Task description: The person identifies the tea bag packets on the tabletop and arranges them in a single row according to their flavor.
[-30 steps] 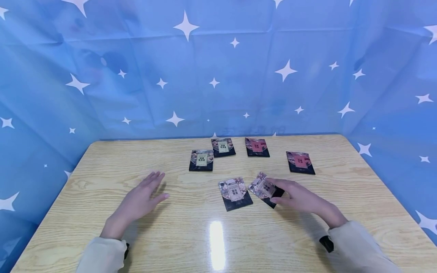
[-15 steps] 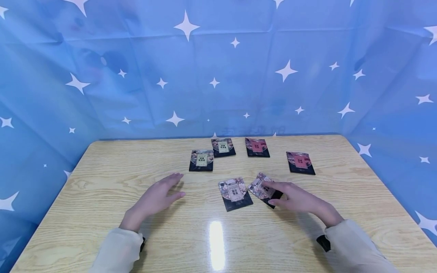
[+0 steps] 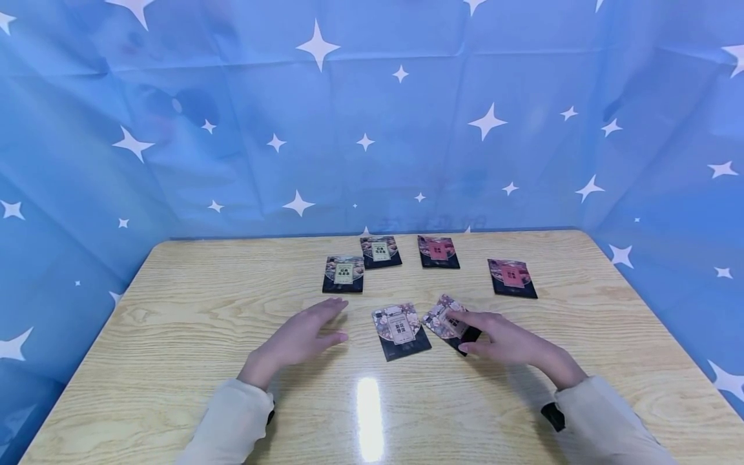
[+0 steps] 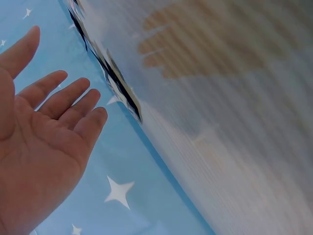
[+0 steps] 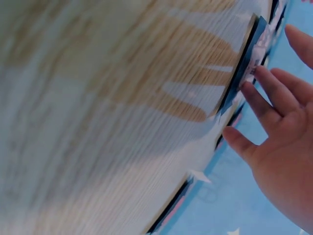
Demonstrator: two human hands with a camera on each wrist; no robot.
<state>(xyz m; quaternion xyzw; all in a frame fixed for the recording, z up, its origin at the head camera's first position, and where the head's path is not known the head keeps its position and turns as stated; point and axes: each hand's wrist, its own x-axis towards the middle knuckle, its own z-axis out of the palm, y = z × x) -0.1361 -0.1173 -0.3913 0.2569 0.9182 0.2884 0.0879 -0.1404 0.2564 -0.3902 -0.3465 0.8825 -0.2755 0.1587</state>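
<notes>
My left hand (image 3: 302,339) hovers above the table left of a pale-pink-labelled flat packet (image 3: 401,331), fingers extended and holding nothing. In the left wrist view the left palm (image 4: 46,142) faces the camera with its fingers apart. My right hand (image 3: 506,339) is over a second pale-pink-labelled packet (image 3: 443,316), which lies turned at an angle, its lower right part covered. In the right wrist view fingertips of the right hand (image 5: 288,122) touch the face of this dark-edged packet (image 5: 239,73); the fingers are loosely extended.
Two green-labelled packets, one nearer (image 3: 343,274) and one farther (image 3: 380,251), lie behind. Two red-labelled packets, one at the back (image 3: 438,252) and one to the right (image 3: 513,278), lie on the wooden table (image 3: 203,290). A blue star-patterned cloth (image 3: 372,174) hangs behind.
The left hand has moved steadily right toward the nearer pale-pink packet. My right hand has stayed over the angled packet with only a slight shift; the other packets have kept their places.
</notes>
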